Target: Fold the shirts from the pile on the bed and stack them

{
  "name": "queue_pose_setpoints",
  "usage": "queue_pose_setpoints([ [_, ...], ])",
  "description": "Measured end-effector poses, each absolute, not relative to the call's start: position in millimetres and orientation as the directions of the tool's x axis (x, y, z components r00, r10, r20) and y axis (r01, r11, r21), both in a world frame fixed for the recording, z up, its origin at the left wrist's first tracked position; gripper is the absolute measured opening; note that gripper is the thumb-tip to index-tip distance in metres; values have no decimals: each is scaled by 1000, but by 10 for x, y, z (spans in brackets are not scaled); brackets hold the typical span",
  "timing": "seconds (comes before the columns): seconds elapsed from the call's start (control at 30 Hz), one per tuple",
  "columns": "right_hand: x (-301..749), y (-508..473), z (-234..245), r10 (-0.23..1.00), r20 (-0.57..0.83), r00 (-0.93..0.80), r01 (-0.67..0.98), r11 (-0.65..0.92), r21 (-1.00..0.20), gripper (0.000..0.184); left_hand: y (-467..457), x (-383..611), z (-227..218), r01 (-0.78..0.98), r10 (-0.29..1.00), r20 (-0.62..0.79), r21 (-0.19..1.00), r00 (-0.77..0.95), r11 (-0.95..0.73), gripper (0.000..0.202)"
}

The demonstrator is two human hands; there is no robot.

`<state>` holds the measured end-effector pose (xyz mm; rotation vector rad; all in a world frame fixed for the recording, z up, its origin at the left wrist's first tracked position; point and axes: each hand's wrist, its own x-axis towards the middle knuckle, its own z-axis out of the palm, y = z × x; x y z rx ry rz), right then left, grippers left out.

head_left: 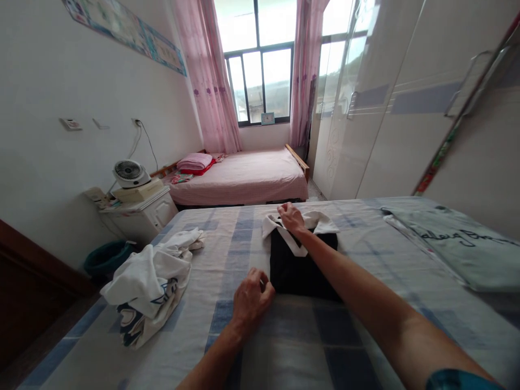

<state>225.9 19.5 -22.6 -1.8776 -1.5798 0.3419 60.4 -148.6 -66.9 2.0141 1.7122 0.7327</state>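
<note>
A folded black garment with a white collar [298, 265] lies in the middle of the blue-checked bed [284, 346]. My left hand [252, 300] is at the garment's near left corner, fingers curled and pinching its edge. My right hand [290, 216] reaches across to the far end and grips the white collar with closed fingers. A crumpled heap of white clothes with dark print [150, 281] lies on the bed to the left.
A pale green folded shirt [459, 244] lies at the bed's right. A white nightstand [142, 208] with a small fan [130, 173] stands left, a teal basin [108, 257] below it. A pink bed [244, 176] and wardrobe doors [385, 108] lie beyond.
</note>
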Motion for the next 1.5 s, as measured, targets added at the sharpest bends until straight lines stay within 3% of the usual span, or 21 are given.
queue_pose_setpoints([
  [0.07, 2535, 114, -135, 933, 276, 233, 782, -11, -623, 38, -1489, 578, -667, 722, 954, 279, 637, 112, -271, 15],
  [0.17, 2989, -53, -97, 893, 409, 187, 836, 74, -544, 41, -1510, 592, -608, 691, 863, 469, 563, 185, -454, 27],
  [0.3, 3368, -225, -266, 889, 456, -27, 936, 182, -300, 46, -1459, 762, -401, 682, 775, 456, 393, 438, -617, 34],
  [0.4, 3440, -231, -474, 908, 411, -79, 962, 178, -209, 50, -1262, 950, -299, 643, 714, 409, 321, 568, -695, 40],
  [0.57, 3498, -129, -725, 986, 166, 8, 959, 40, -280, 54, -812, 1112, -524, 715, 818, 205, 404, 538, -571, 49],
  [0.67, 3560, -257, -682, 985, 169, 31, 957, 20, -291, 53, -674, 1037, -673, 690, 852, 132, 530, 507, -493, 47],
  [0.73, 3579, -512, -585, 967, 255, -28, 946, 108, -307, 49, -653, 941, -693, 661, 873, 195, 585, 448, -470, 46],
  [0.8, 3572, -876, -481, 918, 352, -183, 893, 305, -332, 38, -656, 846, -670, 666, 904, 246, 613, 351, -425, 44],
  [0.87, 3546, -1262, -415, 868, 354, -348, 815, 467, -343, 30, -649, 786, -641, 682, 928, 241, 630, 284, -372, 43],
  [0.93, 3503, -1576, -411, 842, 307, -443, 784, 530, -323, 33, -612, 787, -625, 684, 941, 207, 647, 269, -338, 44],
  [1.03, 3419, -1819, -497, 856, 269, -441, 822, 505, -262, 26, -483, 892, -624, 684, 933, 177, 640, 312, -350, 48],
  [1.2, 3353, -1914, -590, 809, 349, -474, 821, 549, -158, 24, -215, 1081, -616, 719, 905, 173, 557, 388, -415, 43],
  [1.33, 3376, -1959, -456, 821, 274, -500, 797, 560, -225, 14, -212, 1110, -550, 722, 885, 199, 517, 421, -460, 32],
  [1.4, 3366, -1924, -375, 828, 317, -462, 798, 544, -260, 8, -320, 1132, -512, 748, 894, 253, 490, 368, -447, 31],
  [1.5, 3311, -1798, -377, 803, 455, -385, 807, 532, -257, 24, -561, 1187, -530, 767, 854, 384, 405, 351, -497, 35],
])
